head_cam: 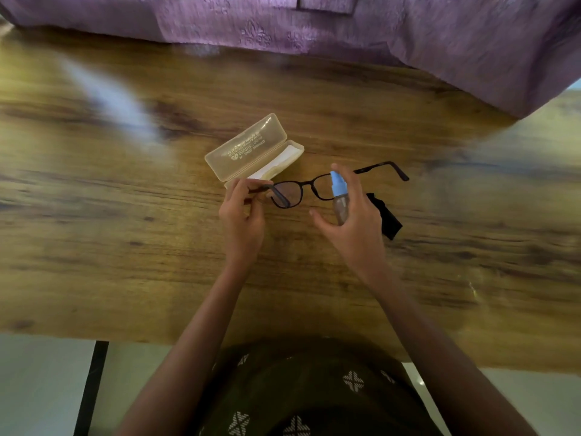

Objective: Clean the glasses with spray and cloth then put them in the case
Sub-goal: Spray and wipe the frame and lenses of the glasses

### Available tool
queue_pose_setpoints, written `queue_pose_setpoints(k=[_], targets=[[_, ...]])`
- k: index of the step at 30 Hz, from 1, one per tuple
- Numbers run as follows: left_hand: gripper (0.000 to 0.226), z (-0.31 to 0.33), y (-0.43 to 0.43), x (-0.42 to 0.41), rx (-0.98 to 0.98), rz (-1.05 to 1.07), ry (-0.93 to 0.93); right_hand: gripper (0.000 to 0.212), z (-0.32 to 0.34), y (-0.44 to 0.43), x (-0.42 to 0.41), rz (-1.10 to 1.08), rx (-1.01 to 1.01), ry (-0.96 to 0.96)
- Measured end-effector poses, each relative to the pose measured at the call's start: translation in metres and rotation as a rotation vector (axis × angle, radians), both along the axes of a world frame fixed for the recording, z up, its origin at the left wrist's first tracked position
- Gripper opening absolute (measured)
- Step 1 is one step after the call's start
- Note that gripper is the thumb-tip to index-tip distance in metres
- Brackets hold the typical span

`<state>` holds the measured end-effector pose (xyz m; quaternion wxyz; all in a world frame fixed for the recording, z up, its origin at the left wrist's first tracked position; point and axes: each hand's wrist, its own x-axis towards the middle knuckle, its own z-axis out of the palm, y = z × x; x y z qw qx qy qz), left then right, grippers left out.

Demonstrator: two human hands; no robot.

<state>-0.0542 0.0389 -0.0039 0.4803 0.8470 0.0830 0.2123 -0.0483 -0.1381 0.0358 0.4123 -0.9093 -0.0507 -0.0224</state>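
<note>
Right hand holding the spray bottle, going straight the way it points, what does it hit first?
Probably the glasses, just beyond the spray bottle in the right hand; depth is unclear.

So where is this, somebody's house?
Probably a home, maybe a bedroom or living room: a wooden table beside a purple patterned fabric cover, like a bedspread, and a pale floor below.

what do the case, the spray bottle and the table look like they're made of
case: probably translucent beige plastic, semi-gloss; mirrored print shows through its open lid.
spray bottle: seemingly clear plastic body with a matte blue cap.
table: wood or wood-look laminate, slightly glossy; grain, knots and glare show.
</note>
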Motion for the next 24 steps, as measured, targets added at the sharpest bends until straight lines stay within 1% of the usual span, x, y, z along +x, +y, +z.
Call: queue_pose_setpoints(k=[5,11,15,17,19,22,24], targets=[[0.028,-0.001,0.002,-0.003,-0.001,-0.014,-0.017,0.065,-0.003,-0.001,-0.001,0.043,-0.008,0.019],[0.021,0.001,0.006,-0.008,-0.021,-0.012,-0.04,0.055,-0.005,0.004,-0.007,-0.036,0.058,0.001],[0.019,0.0,0.008,-0.009,-0.021,-0.007,-0.036,0.058,-0.004,0.004,-0.003,-0.014,0.067,0.013],[0.02,0.001,0.008,-0.009,-0.019,-0.01,-0.038,0.06,-0.004,0.005,-0.001,0.029,0.003,0.01],[0.022,0.0,0.008,-0.01,-0.013,-0.012,-0.034,0.057,-0.005,0.008,-0.003,0.024,-0.028,0.006],[0.027,-0.002,0.009,-0.009,-0.025,-0.013,-0.023,0.053,-0.009,0.01,-0.008,-0.042,0.055,0.019],[0.032,-0.002,0.01,-0.01,-0.023,-0.014,-0.021,0.055,-0.011,0.011,-0.009,-0.048,0.062,0.033]])
